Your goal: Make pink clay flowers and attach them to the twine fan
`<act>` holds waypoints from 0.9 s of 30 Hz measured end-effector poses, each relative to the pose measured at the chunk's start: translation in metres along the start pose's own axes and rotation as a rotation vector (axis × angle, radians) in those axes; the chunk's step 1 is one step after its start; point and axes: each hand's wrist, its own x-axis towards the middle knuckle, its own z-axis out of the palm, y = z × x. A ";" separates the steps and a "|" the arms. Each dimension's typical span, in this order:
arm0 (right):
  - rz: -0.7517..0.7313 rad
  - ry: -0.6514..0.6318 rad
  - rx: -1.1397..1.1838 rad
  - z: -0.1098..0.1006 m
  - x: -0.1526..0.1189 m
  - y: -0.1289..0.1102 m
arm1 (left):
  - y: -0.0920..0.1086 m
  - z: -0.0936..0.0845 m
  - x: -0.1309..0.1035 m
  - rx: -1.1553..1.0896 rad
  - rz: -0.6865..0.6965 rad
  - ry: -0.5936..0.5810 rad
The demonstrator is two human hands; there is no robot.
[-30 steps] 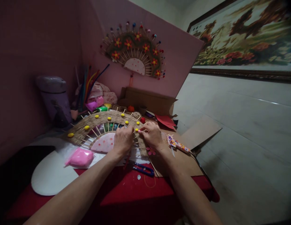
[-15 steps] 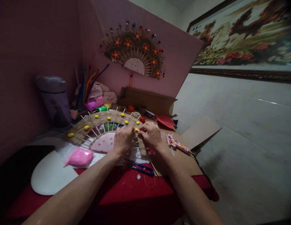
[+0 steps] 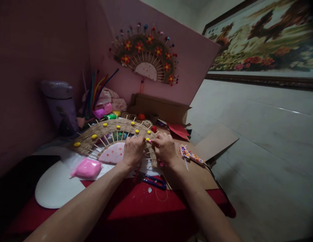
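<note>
A half-round fan of woven twine (image 3: 121,125) on thin wooden sticks lies before me, with several yellow clay dots (image 3: 118,127) along its band and a dotted pink cloth centre (image 3: 111,154). Over its right part, my left hand (image 3: 134,151) is closed with the fingertips at a yellow dot; whatever it grips is hidden. From the other side, my right hand (image 3: 166,148) pinches a small pink clay piece (image 3: 150,141) right beside that yellow dot. Partly covered by my right wrist is a pink petal shape (image 3: 161,164).
Near the front lie blue-handled thread snips (image 3: 154,182) and a bag of pink clay (image 3: 87,168). A patterned glue gun (image 3: 191,155) rests on cardboard at right. White discs (image 3: 56,188), a purple bottle (image 3: 60,107) and red sheets (image 3: 178,130) surround the work. A finished fan (image 3: 146,57) hangs behind.
My right fingers have shifted slightly back, so the pink piece against the yellow dot shows more clearly. My left hand stays in nearly the same place. The view has moved slightly.
</note>
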 end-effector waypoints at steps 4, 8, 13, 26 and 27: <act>-0.025 0.007 -0.062 -0.001 -0.003 -0.003 | 0.000 0.000 0.000 0.005 -0.001 -0.003; -0.019 -0.001 -0.068 -0.004 -0.009 -0.003 | 0.000 -0.002 0.000 0.004 0.010 -0.019; -0.055 -0.026 -0.118 -0.003 -0.014 -0.004 | 0.000 -0.002 0.001 0.014 0.002 -0.029; -0.127 -0.079 -0.235 -0.004 -0.013 -0.011 | 0.001 -0.002 0.001 0.010 0.004 -0.038; -0.125 -0.073 -0.225 -0.004 -0.013 -0.011 | 0.001 -0.002 0.001 0.007 0.006 -0.037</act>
